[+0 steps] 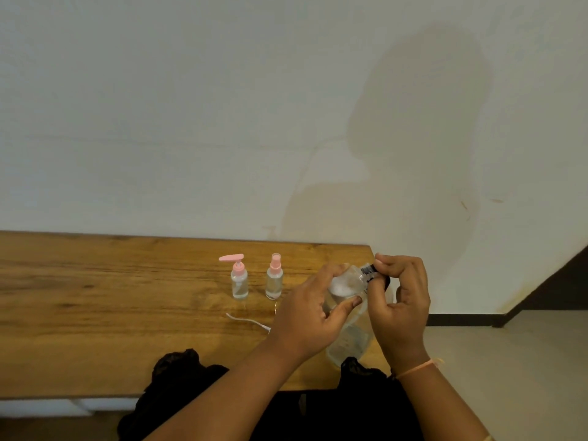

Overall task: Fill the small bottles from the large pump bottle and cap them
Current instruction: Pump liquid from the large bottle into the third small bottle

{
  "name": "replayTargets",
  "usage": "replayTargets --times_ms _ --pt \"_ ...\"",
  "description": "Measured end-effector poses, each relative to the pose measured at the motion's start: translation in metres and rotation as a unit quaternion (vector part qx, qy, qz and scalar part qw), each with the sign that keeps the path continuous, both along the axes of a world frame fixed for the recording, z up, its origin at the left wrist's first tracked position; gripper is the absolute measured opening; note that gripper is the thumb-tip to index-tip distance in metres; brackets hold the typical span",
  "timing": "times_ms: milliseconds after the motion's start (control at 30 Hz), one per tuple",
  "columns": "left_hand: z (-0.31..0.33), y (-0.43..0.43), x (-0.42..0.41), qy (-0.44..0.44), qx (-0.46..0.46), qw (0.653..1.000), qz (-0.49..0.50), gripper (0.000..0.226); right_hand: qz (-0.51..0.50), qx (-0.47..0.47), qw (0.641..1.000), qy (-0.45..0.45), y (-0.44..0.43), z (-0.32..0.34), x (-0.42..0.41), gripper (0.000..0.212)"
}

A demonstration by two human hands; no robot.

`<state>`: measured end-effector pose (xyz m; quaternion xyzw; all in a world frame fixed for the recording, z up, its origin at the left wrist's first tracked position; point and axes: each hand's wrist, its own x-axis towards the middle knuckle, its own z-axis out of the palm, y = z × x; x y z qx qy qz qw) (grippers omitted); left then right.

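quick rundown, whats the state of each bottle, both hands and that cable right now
large clear bottle: at the table's right end, held; top on or off, cannot tell
pump-top small bottle: upright, pink pump on, untouched
spray-top small bottle: upright, capped, apart from its neighbour
left hand: grips the large clear bottle near its top
right hand: pinches a black labelled piece at that bottle's top
white cable: lying loose on the table
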<state>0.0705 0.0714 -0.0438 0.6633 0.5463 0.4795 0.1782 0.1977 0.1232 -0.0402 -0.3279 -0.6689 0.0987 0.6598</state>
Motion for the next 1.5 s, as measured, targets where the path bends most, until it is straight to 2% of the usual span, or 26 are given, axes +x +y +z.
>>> replayTargets --times_ms 333,600,967,1233,1500 --pt "-0.003 0.004 0.003 -0.022 0.031 0.999 0.013 0.043 -0.004 0.001 1.000 0.003 -0.006 0.011 -0.004 0.017" --pt "-0.001 0.001 -0.001 0.022 0.013 1.000 0.018 0.047 0.001 0.002 1.000 -0.020 -0.002 0.002 -0.001 0.015" --pt "-0.001 0.004 0.000 0.001 0.036 0.999 0.020 0.045 -0.016 -0.001 1.000 -0.024 -0.006 0.012 -0.006 0.019" --pt "0.002 0.001 -0.001 0.023 0.004 1.000 0.014 0.045 -0.012 0.001 0.998 -0.054 -0.002 0.002 0.001 0.018" --pt "-0.001 0.002 0.002 -0.003 0.029 0.999 0.016 0.045 -0.022 0.013 0.999 -0.031 -0.010 0.009 -0.003 0.017"
